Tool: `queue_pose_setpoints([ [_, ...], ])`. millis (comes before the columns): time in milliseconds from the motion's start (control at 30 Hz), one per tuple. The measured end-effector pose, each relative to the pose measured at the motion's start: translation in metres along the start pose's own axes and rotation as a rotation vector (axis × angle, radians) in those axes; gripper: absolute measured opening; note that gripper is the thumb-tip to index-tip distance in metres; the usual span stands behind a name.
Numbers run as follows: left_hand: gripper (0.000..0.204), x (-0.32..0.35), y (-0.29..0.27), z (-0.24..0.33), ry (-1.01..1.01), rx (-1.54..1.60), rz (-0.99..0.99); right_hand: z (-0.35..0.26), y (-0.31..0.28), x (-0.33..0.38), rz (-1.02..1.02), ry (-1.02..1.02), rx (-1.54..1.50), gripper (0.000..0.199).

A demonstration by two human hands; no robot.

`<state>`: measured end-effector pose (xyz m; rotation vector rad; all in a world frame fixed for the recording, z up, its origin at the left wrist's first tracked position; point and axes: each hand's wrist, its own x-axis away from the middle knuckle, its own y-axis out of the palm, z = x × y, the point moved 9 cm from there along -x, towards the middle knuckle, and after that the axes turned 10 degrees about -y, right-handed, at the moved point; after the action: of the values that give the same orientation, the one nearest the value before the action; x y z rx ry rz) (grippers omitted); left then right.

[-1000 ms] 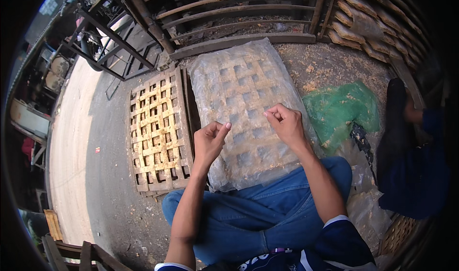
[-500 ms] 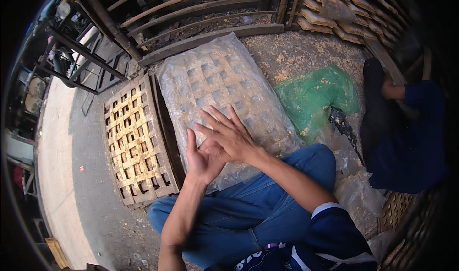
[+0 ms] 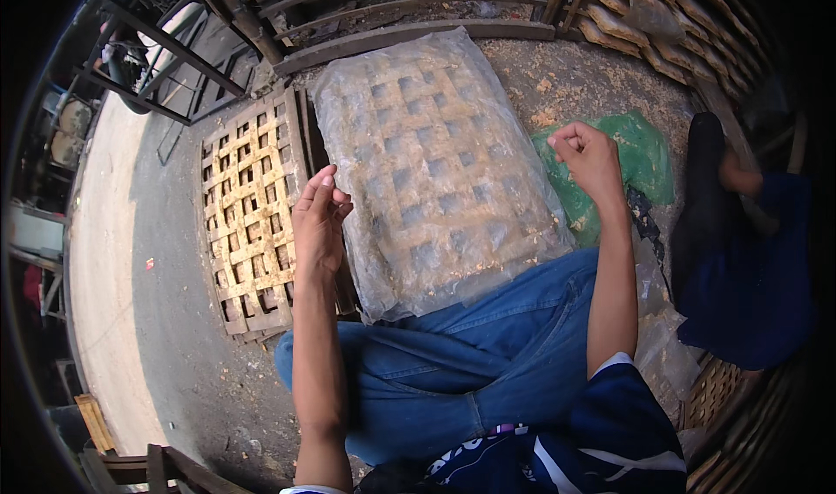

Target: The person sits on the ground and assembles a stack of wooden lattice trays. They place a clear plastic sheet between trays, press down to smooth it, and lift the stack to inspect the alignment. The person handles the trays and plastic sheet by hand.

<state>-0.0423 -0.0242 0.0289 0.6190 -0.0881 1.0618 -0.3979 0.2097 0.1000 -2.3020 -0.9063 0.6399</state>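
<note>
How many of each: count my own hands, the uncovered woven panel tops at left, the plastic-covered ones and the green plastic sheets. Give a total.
Left hand and right hand: 2
Uncovered panel top: 1
Plastic-covered panel: 1
Green plastic sheet: 1
Visible total: 5

Can't tell if the left fingers point(image 3: 323, 196) or right fingers point(image 3: 572, 137) pinch anything, way too small. The right ones hide some green bag point(image 3: 643, 141), another person's dark clothes point(image 3: 740, 272) blur into blackness, and the stacked slabs point(image 3: 675, 37) get cropped up top.

White lettering point(image 3: 459, 456) on navy shirt point(image 3: 620, 420), hardly legible
</note>
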Motion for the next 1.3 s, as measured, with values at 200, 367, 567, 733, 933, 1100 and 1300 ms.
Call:
queue_pose_setpoints([
  [200,0.024,-0.002,0.007,-0.003,0.083,-0.079,-0.064,0.026,0.021,0.003,-0.172,0.037,0.125,0.020],
  [367,0.026,0.000,-0.001,-0.004,0.040,-0.113,0.095,0.033,0.026,0.003,-0.224,0.085,0.154,0.033],
  [567,0.026,-0.005,0.000,-0.012,0.035,-0.120,0.034,0.033,0.053,0.016,-0.495,0.029,0.082,0.053],
  [733,0.028,-0.001,0.009,-0.011,0.019,-0.129,0.032,0.037,0.061,0.019,-0.527,0.026,0.083,0.058],
  [933,0.027,-0.001,0.007,-0.008,0.022,-0.123,0.034,0.032,0.066,0.021,-0.494,-0.011,0.073,0.051],
  [1100,0.022,-0.002,0.004,-0.008,0.008,-0.233,0.059,0.019,0.068,0.016,-0.512,-0.099,0.023,0.024],
  [1300,0.022,0.001,0.009,-0.006,0.044,-0.252,0.035,-0.020,0.058,0.014,-0.341,-0.202,-0.009,0.025],
])
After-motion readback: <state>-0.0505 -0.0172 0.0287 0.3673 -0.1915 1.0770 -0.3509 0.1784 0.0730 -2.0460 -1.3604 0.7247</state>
